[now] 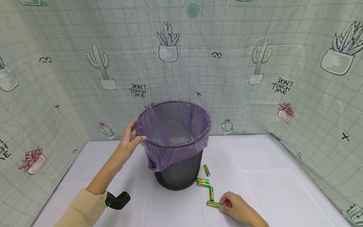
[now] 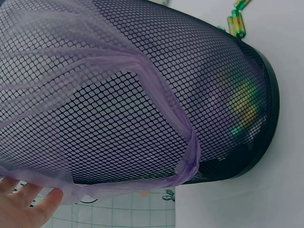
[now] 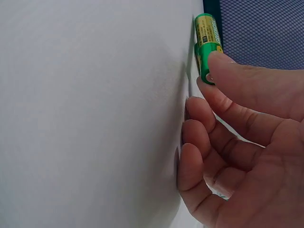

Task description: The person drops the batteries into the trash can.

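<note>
A black mesh wastebasket lined with a purple bag stands upright on the table. My left hand grips its rim on the left side, the thumb over the edge and the fingers outside. Low at the right, my right hand pinches one end of a green and gold battery between thumb and index finger. In the right wrist view the other fingers are curled beside the white surface. More such batteries lie near the basket's base, one touching or almost touching the pinched one.
Through the mesh, the left wrist view shows blurred green and yellow shapes low in the basket. A white cloth covers the table. Behind and at both sides hangs a grid-patterned curtain with cactus prints. A black device sits at the left wrist.
</note>
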{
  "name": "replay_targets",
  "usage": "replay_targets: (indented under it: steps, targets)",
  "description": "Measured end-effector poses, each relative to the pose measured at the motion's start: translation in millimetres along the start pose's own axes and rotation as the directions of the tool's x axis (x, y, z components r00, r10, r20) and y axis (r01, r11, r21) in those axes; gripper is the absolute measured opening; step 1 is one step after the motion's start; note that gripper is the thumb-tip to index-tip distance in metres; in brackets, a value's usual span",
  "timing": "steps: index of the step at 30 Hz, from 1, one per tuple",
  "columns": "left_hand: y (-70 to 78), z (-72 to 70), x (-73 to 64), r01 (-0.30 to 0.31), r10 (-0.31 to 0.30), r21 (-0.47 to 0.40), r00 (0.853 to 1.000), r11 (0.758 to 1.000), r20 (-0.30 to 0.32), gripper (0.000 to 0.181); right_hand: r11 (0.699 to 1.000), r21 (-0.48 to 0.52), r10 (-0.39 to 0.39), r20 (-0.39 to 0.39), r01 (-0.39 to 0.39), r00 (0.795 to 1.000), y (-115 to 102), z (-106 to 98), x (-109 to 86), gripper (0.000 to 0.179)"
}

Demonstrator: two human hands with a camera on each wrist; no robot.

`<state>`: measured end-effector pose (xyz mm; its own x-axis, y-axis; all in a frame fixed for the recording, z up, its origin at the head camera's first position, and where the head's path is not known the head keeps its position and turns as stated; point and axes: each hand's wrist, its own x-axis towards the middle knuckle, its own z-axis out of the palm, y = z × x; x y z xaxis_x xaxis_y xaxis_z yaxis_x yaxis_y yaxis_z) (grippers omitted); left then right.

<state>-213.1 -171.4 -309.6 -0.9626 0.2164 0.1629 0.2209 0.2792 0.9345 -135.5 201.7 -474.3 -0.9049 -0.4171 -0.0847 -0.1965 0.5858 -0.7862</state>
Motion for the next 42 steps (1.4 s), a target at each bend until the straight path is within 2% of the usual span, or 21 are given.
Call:
replay_targets:
  steps: [3, 9, 15, 19, 25, 31, 36, 39, 42]
  targets:
    - [0.0, -0.2, -0.1, -0.002, 0.002, 0.0, 1.0, 1.0, 0.002, 0.076, 1.0, -0.013, -0.014, -0.007, 0.014, 1.0, -3, -1, -0.3, 0.014]
    - [0.6, -0.3, 0.1, -0.003, 0.003, 0.007, 1.0, 1.0, 0.002, 0.076, 0.998, -0.029, -0.066, -0.068, 0.064, 0.996, -16, -8, 1.8, 0.011]
    - [1.2, -0.1, 0.4, -0.005, 0.005, 0.01, 1.0, 1.0, -0.002, 0.077, 0.994, -0.055, -0.105, -0.151, 0.098, 0.983, -39, -24, 5.8, 0.013]
    - [1.4, -0.3, 0.6, -0.006, 0.006, 0.009, 1.0, 1.0, -0.001, 0.077, 0.987, -0.092, -0.15, -0.206, 0.134, 0.967, -56, -36, 9.2, 0.015]
    - [0.6, -0.9, 0.7, -0.002, 0.002, 0.014, 1.0, 1.0, -0.001, 0.077, 0.963, -0.17, -0.253, -0.313, 0.208, 0.916, -81, -52, 13.5, 0.01]
    - [-0.1, -0.3, 0.1, 0.007, -0.007, 0.016, 1.0, 1.0, 0.0, 0.077, 0.926, -0.266, -0.36, -0.41, 0.268, 0.838, -106, -67, 17.4, 0.01]
    - [-0.1, -0.4, 0.1, 0.01, -0.01, 0.02, 1.0, 1.0, -0.001, 0.077, 0.896, -0.292, -0.437, -0.454, 0.333, 0.776, -127, -78, 21.0, 0.012]
    - [-0.1, -0.6, 0.1, 0.006, -0.006, 0.017, 1.0, 1.0, 0.0, 0.077, 0.895, -0.289, -0.442, -0.47, 0.339, 0.764, -138, -81, 23.1, 0.012]
    - [-0.1, -0.9, 0.2, 0.002, -0.002, 0.011, 1.0, 1.0, 0.002, 0.077, 0.908, -0.266, -0.415, -0.479, 0.323, 0.774, -148, -82, 25.9, 0.013]
